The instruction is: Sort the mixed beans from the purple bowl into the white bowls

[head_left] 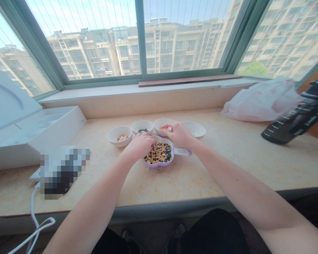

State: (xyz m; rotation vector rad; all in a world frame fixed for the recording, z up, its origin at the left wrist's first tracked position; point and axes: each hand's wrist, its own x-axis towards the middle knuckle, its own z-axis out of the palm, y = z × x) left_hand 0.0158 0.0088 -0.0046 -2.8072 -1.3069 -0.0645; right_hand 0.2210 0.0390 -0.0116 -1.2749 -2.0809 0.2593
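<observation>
A flower-shaped dish (159,164) with a purple outside and a labelled handle holds mixed black and yellow beans (160,153). My left hand (141,145) reaches into its left side, fingers bent together among the beans; whatever they pinch is hidden. Over the third white bowl (158,124), which has some yellow beans in it, my right hand (180,134) has its fingertips drawn together, their contents too small to make out. Behind the dish, the leftmost white bowl (113,137) contains reddish and pale pieces. Black beans lie in the second white bowl (137,125). A fourth bowl (198,129) is partly behind my right hand.
An open white box (55,123) stands at the left, with a blurred-out object (65,171) and a white cable (33,211) in front. To the right are a plastic bag (259,100) and a tilted-looking dark bottle (288,116). A windowsill (108,92) runs behind.
</observation>
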